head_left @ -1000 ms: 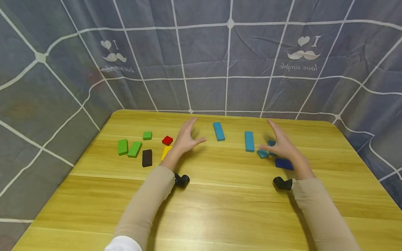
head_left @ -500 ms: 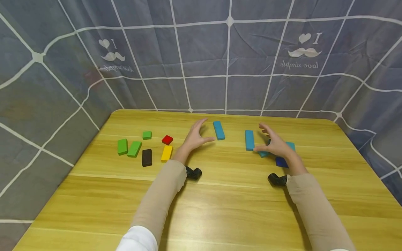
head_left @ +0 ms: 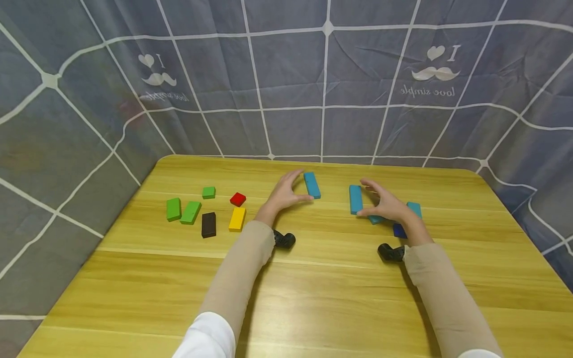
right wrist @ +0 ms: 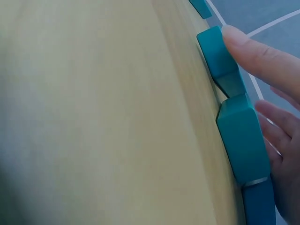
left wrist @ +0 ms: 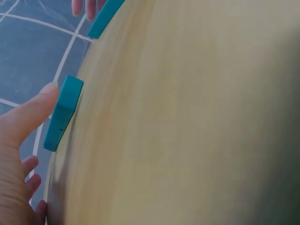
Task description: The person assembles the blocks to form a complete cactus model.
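My left hand (head_left: 285,194) is spread beside a light-blue block (head_left: 312,185), its thumb tip at the block's near end; whether they touch I cannot tell. My right hand (head_left: 387,203) curves with thumb and fingers apart, close to the right side of a second light-blue block (head_left: 355,200), and holds nothing. Under and behind that hand lie a partly hidden teal block (head_left: 376,219), another blue block (head_left: 414,209) and a dark-blue block (head_left: 400,230). In the right wrist view the thumb is by the end of a teal block (right wrist: 218,51).
Left on the wooden table (head_left: 313,298) lie three green blocks (head_left: 191,213), a black block (head_left: 208,224), a yellow block (head_left: 237,219) and a red block (head_left: 238,199). A grey-blue curtain (head_left: 291,84) with white lines stands behind the table.
My left hand has moved right, from near the yellow block to the light-blue block. My right hand has shifted left, uncovering one blue block and nearing the upright light-blue one. The blocks lie as before.
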Demonstrator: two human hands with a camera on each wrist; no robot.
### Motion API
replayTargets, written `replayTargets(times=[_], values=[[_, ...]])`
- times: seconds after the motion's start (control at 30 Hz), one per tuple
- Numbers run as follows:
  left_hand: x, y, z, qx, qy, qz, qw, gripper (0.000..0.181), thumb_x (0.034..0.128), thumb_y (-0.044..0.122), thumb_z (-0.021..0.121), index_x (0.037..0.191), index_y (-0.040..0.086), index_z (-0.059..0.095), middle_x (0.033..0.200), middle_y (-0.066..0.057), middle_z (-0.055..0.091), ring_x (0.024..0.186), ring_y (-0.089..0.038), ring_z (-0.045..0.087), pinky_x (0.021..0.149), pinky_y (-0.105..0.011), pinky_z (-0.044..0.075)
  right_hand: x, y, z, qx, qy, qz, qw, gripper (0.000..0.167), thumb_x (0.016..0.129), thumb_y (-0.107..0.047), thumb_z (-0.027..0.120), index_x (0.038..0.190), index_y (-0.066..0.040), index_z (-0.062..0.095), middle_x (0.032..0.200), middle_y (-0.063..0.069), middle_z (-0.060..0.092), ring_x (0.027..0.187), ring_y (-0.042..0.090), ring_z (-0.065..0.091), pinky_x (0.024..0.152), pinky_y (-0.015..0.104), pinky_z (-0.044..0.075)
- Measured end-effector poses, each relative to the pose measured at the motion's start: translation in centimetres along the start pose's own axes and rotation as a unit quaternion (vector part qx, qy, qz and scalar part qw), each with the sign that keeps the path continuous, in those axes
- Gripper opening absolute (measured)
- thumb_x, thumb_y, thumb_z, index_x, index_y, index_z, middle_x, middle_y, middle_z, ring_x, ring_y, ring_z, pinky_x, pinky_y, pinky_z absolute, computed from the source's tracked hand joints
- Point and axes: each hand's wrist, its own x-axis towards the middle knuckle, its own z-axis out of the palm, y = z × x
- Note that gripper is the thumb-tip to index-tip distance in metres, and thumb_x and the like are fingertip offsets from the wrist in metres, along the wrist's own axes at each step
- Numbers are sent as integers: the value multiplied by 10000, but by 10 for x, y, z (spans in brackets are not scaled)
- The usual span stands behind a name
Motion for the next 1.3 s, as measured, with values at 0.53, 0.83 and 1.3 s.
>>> replayTargets(times=[0.53, 0.83, 1.3], values=[[11, 2, -1, 863, -603, -155, 9943, 884, 720, 508, 712, 1436, 191, 299, 1471, -47, 292, 1354, -250, 226, 1084, -434, 142, 2, -4, 1, -147, -514, 3, 9986, 906, 771, -233, 737, 1449, -29, 171, 1496, 228, 77, 1358, 412, 71, 1068, 517, 127], [12, 4, -1, 1205, -828, -221, 9890, 835, 763, 551, 643, 1443, 233, 276, 1473, -9, 291, 1360, -219, 204, 1089, -392, 114, 2, -1, 1, -190, -504, -26, 9985, 895, 775, -248, 732, 1449, -36, 183, 1495, 225, 75, 1360, 408, 70, 1070, 511, 129], [6, 0, 2, 243, -118, -156, 9995, 812, 669, 462, 770, 1365, 208, 438, 1432, -59, 363, 1325, -243, 294, 1077, -434, 164, 1, -7, 1, -369, -451, -34, 9983, 882, 775, -232, 733, 1444, -30, 195, 1482, 245, 106, 1351, 424, 85, 1054, 545, 126]])
